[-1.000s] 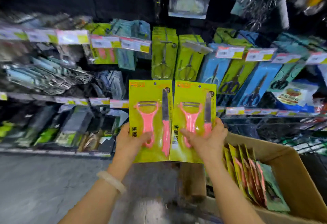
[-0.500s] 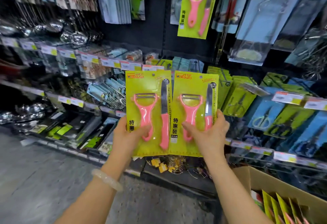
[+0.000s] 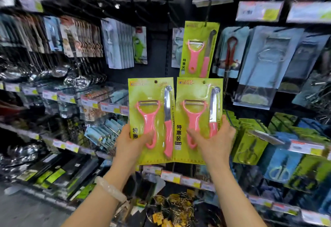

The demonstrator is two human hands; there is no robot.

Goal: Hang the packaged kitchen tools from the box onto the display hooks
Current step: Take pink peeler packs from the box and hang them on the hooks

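Shelves (image 3: 53, 139) and a dark back wall fill the whole view, crowded with hanging kitchen goods: ladles (image 3: 59, 71) on the left, grey and blue packs (image 3: 268, 60) on the right, scissors packs (image 3: 249, 146) lower right, and price labels (image 3: 259, 11) along the rails. The picture is blurred at the edges, so small details there are not clear.

One green pack (image 3: 198, 47) with a pink peeler and a knife already hangs on a hook (image 3: 208, 10) in the upper middle, so I judge that at least one piece of this product is in its place. I cannot tell if more packs hang behind it.

Two more packs of the same kind are not hung yet. The left pack (image 3: 152, 101) and the right pack (image 3: 200, 99) are held upright side by side, edges touching or nearly so, just below the hanging pack. Each has a small hole near its top edge, and both holes are below the hook.

The left hand (image 3: 130, 142) holds the left pack at its lower part, thumb on the front. The right hand (image 3: 216, 140) holds the right pack in the same way, thumb across the front and fingers around the right edge.

The box is not in view, so I cannot say how many packs wait in it. What is left, in my judgement: lift the two packs, put each hole over the hook, then go back for the others.
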